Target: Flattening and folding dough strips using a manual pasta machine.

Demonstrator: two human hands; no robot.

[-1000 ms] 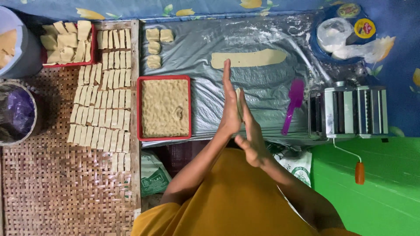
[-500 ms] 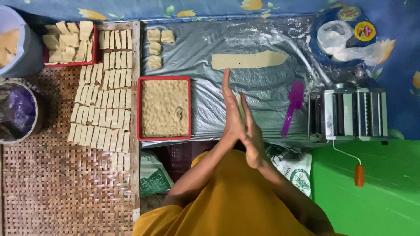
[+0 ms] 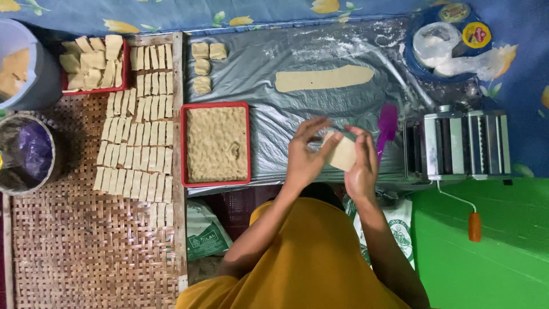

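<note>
Far left of the frame, rows of pale cut dough strips (image 3: 134, 143) lie on a woven bamboo mat (image 3: 80, 246), next to a red rectangular tray of dough (image 3: 217, 143). Centre frame, the left hand (image 3: 303, 157) and right hand (image 3: 361, 166) both pinch a small pale square slab of dough (image 3: 343, 153) above the grey plastic sheet (image 3: 269, 74). It looks soft, light and floppy, so holding opposite edges seems best. It's tilted, long axis running lower left to upper right. Right: steel pasta roller (image 3: 457, 146).
</note>
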